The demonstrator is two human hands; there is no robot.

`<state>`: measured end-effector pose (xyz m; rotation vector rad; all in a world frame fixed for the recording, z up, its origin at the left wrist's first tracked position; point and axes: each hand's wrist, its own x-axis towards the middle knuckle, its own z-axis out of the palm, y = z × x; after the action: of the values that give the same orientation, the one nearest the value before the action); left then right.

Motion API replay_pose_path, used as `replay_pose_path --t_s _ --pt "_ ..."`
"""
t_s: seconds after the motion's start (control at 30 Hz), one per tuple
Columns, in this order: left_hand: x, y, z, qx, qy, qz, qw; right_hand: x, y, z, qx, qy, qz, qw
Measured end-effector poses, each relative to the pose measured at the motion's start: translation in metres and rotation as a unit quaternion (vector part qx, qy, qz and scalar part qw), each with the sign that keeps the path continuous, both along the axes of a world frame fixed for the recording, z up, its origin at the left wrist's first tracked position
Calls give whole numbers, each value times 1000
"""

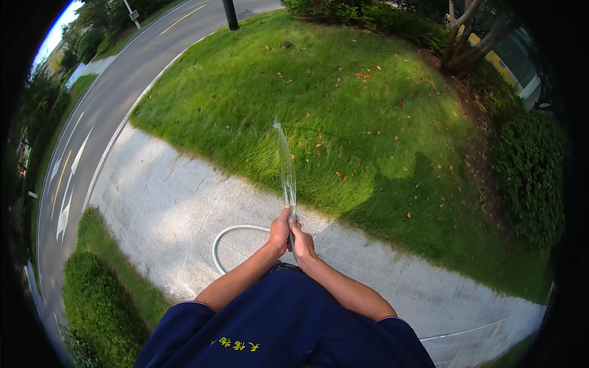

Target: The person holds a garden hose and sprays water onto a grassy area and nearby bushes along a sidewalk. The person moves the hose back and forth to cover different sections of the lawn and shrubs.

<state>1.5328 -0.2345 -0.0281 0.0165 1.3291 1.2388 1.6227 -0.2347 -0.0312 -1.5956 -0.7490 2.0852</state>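
Both hands are closed around the end of a pale garden hose [218,244] in front of my waist. My left hand [279,231] grips it with the thumb up near the hose's mouth. Just beside it, my right hand [302,240] wraps the hose from the other side. A stream of clear water [287,170] leaves the mouth and arcs forward over the grass lawn [257,138]. The hose loops out to the left above the stone-paved path [170,202]; my body hides part of its run.
Another stretch of hose [464,330] lies on the paving at lower right. Clipped shrubs [99,299] border the path at lower left, with more bushes [529,179] at right. A tree [464,46] and a dark post [231,16] stand beyond. An asphalt road [119,78] curves along the left.
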Motion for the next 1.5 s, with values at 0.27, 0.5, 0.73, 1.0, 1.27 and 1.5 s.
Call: replay_pose_path --t_s 0.27,0.5,0.73,1.0,1.27,1.5 --pt "12 7 3 -7 4 -25 1000 9 2 6 6 14 -38 999" --pt "11 5 1 2 -4 -14 1000 6 3 4 7 -13 -29 999" --pt "4 1 -5 -28 -10 15 999 2 1 3 -4 -10 13 1000" --pt "14 -4 -26 -69 4 45 997 11 -9 -7 -47 -11 25 999" --pt "60 -3 -34 -126 -27 -55 990 56 -22 -23 -71 -27 -50 996" --pt "129 5 -61 -115 -27 -152 981 114 -32 -40 -68 -18 -162 984"
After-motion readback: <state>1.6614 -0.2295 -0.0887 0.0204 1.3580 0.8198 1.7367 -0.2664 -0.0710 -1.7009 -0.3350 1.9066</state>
